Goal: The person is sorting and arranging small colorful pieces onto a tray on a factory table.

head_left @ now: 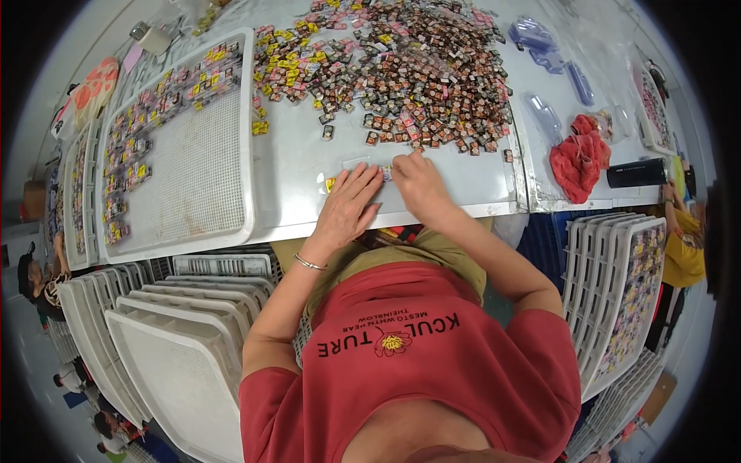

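Note:
My left hand (350, 202) lies palm down near the table's front edge, fingers stretched over a narrow clear plastic holder. A small yellow piece (330, 184) shows at the holder's left end, beside my fingers. Close on the right, my right hand (421, 187) is closed, its fingertips pinched together at the holder's right end. What those fingertips hold is hidden. Beyond both hands spreads a large heap of small square pieces (432, 85), mostly brown and black, with pink and yellow ones (289, 65) towards the left.
On the left, a white mesh tray (248, 147) carries rows of filled clear packs. To the right lie a red cloth (575, 163), a black cylinder (637, 173) and clear plastic holders (580, 83). Stacked white trays (166, 370) flank me, with more (610, 293) at right. Other people work nearby.

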The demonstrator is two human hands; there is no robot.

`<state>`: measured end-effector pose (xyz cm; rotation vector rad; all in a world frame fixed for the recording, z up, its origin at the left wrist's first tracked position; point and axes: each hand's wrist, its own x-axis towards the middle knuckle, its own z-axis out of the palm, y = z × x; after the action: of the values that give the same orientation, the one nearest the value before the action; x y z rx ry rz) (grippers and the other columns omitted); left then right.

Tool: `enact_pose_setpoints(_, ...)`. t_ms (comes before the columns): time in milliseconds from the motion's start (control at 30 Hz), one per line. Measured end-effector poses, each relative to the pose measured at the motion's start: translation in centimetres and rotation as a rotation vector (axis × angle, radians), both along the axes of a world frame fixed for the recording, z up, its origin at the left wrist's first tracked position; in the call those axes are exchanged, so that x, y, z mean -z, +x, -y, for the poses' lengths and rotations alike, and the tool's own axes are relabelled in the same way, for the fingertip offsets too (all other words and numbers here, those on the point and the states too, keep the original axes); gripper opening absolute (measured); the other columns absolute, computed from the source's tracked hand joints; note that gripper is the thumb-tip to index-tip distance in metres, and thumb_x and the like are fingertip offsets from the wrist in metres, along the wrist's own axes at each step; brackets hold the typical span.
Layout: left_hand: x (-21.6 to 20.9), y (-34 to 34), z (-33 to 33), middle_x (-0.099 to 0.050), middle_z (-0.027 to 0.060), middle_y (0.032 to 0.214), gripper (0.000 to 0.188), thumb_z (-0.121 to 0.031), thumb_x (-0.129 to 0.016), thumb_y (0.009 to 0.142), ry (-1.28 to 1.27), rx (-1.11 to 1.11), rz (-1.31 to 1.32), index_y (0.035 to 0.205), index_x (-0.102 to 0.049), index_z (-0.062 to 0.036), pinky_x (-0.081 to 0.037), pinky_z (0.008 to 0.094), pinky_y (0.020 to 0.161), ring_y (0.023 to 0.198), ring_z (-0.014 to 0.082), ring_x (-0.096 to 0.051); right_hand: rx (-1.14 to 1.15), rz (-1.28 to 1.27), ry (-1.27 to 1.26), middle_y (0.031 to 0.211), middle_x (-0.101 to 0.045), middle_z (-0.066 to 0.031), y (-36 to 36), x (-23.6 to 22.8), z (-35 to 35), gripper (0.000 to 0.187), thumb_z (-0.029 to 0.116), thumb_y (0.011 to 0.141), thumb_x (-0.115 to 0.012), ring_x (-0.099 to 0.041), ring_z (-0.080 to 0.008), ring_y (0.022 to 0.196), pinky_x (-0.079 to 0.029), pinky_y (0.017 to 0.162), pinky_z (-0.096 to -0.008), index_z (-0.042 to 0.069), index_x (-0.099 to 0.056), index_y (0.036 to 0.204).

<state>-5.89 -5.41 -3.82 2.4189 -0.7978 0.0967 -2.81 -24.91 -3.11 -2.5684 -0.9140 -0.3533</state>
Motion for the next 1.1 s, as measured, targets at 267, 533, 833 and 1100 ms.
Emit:
enact_pose_setpoints(267, 0.1, 0.0, 1.3, -0.042, 0.0135, 0.134, 0.051, -0.014, -0.057, 0.081, 0.152, -0.055, 0.106, 0.130, -0.046, -0.0057, -0.026, 0.0458, 0.106, 0.127, 0.0328, -0.037, -0.017, -0.025, -0.288, 0.103, -0.051, -0.0112, -1.5, -1.9, -0.6, 0.026, 0.002, 0.071, -0.054, -0.046, -0.0257, 0.099, -0.037, 0.077, -0.0327, -0.005, -0.060, 0.095)
enact_pose_setpoints(533, -0.4, -0.6, 2.4, -0.040, 0.0151, 0.134, 0.049, -0.012, -0.053, 0.083, 0.167, -0.120, 0.102, 0.130, -0.044, -0.0057, -0.024, 0.0488, 0.105, 0.129, 0.0343, -0.033, 0.309, -0.257, 0.170, 0.096, -0.056, -0.0165, -0.3, -2.2, 2.9, 0.031, 0.005, 0.078, -0.058, -0.057, -0.0357, 0.082, -0.049, 0.072, -0.0422, 0.003, -0.057, 0.109)
enact_pose_setpoints(833, -0.4, -1.5, -2.5, -0.050, 0.0155, 0.124, 0.041, -0.009, -0.056, 0.081, -0.118, -0.357, 0.131, 0.121, -0.052, -0.0012, -0.031, 0.0472, 0.100, 0.119, 0.0359, -0.042, 0.282, -0.264, 0.216, 0.084, -0.054, -0.0132, 1.3, 1.1, 3.5, 0.022, 0.005, 0.076, -0.063, -0.059, -0.0282, 0.068, -0.049, 0.064, -0.0391, 0.004, -0.061, 0.098)
enact_pose_setpoints(1100, 0.3, -2.0, -1.6, -0.054, 0.0145, 0.119, 0.035, -0.007, -0.062, 0.076, -0.072, -0.261, 0.200, 0.110, -0.059, 0.0008, -0.036, 0.0441, 0.098, 0.115, 0.0343, -0.046, 0.004, -0.457, 0.585, 0.078, -0.056, -0.0123, 4.0, -0.7, -4.1, 0.017, 0.005, 0.073, -0.064, -0.059, -0.0190, 0.064, -0.047, 0.057, -0.0331, -0.001, -0.060, 0.088)
